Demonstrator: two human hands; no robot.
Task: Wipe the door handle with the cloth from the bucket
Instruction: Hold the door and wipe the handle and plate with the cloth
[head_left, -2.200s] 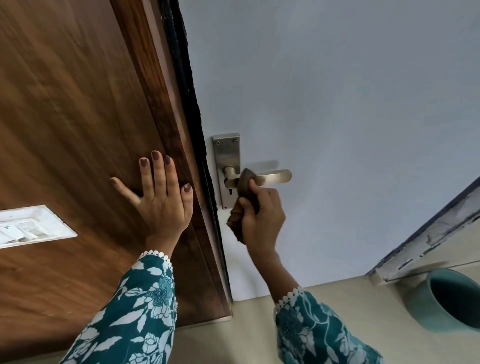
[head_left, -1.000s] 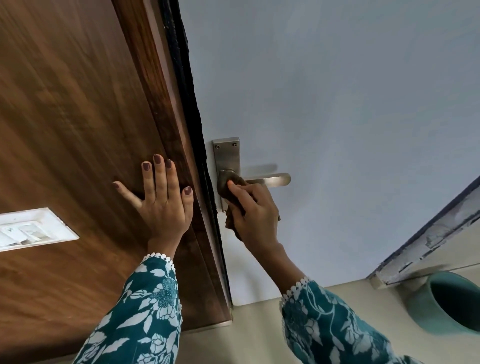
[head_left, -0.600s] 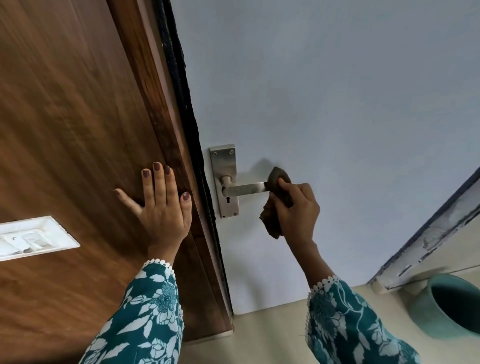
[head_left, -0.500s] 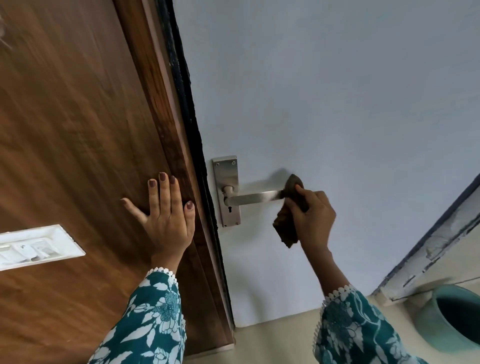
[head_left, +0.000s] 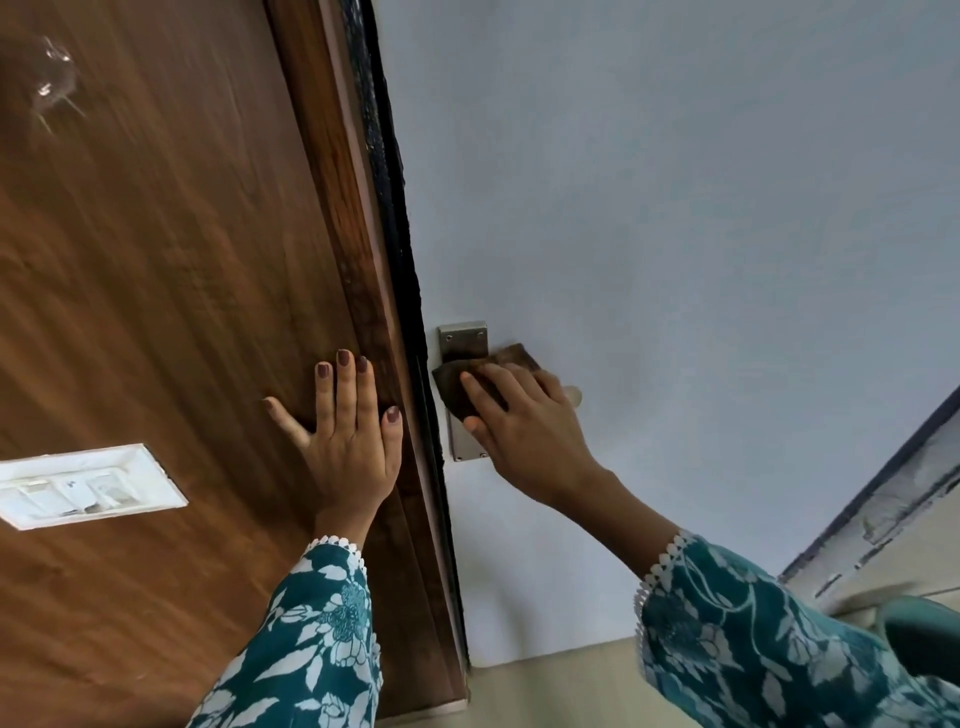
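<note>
We face the pale door (head_left: 675, 234), with the brown wooden panel (head_left: 156, 286) to its left. Our left hand (head_left: 345, 441) lies flat on that panel, fingers apart, holding nothing; we would keep it there as a brace so our pressure goes into the metal and not into our balance. At the lower right only the rim of the teal bucket (head_left: 919, 631) shows. Our right hand (head_left: 524, 431) presses the brown cloth (head_left: 467, 382) flat over the door handle (head_left: 573, 396), fingers spread on top of it, covering the middle of the back plate (head_left: 464, 338); only the lever's tip shows. To do this well, we judge, we should work the plate's corners and screw heads, then wrap the cloth around the lever's underside.
</note>
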